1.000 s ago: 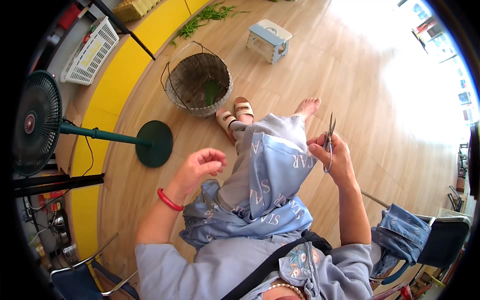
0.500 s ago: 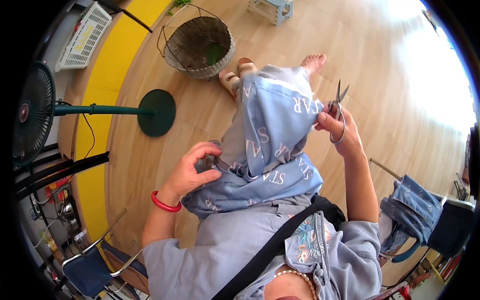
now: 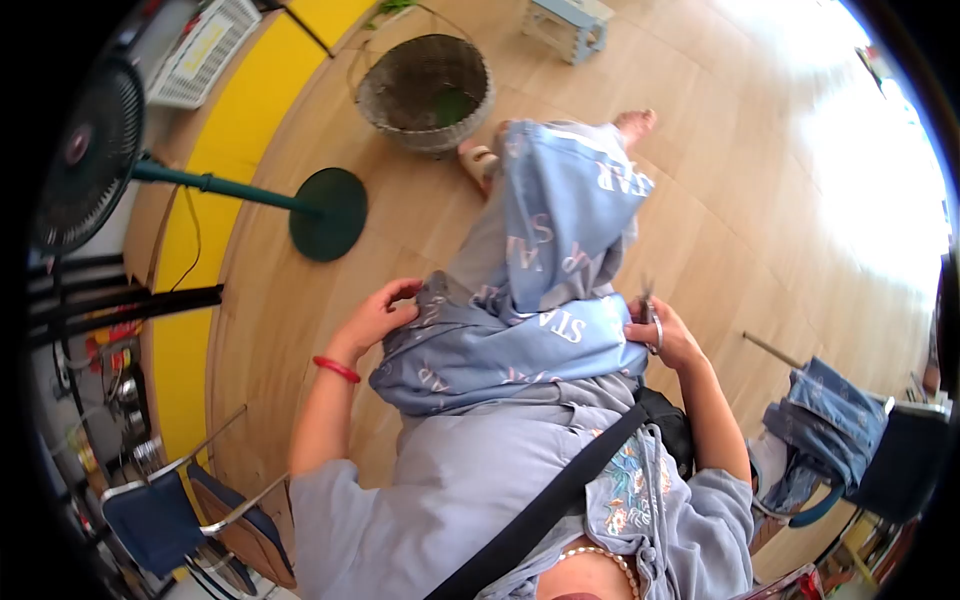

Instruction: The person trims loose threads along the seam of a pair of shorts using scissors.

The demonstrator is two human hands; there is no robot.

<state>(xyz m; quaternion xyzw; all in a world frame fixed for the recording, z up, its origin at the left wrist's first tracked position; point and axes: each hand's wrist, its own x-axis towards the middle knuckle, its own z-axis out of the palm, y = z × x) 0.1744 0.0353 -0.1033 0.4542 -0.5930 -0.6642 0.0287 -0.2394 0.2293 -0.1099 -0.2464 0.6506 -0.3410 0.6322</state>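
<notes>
While the printed blue cloth [image 3: 575, 215] drapes across the lap, its long axis runs along 1 leg toward 12 o'clock. At its 3 o'clock edge, the right hand [image 3: 668, 335] grips scissors [image 3: 648, 305], blurred blades pointing to 12. At 9 o'clock, the left hand [image 3: 383, 318] curls beside the cloth; whether it pinches fabric, I cannot tell.

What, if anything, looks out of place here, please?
The bare foot beyond the blue cloth looks slightly odd, being unshod while a sandal shows beside the woven basket.
</notes>
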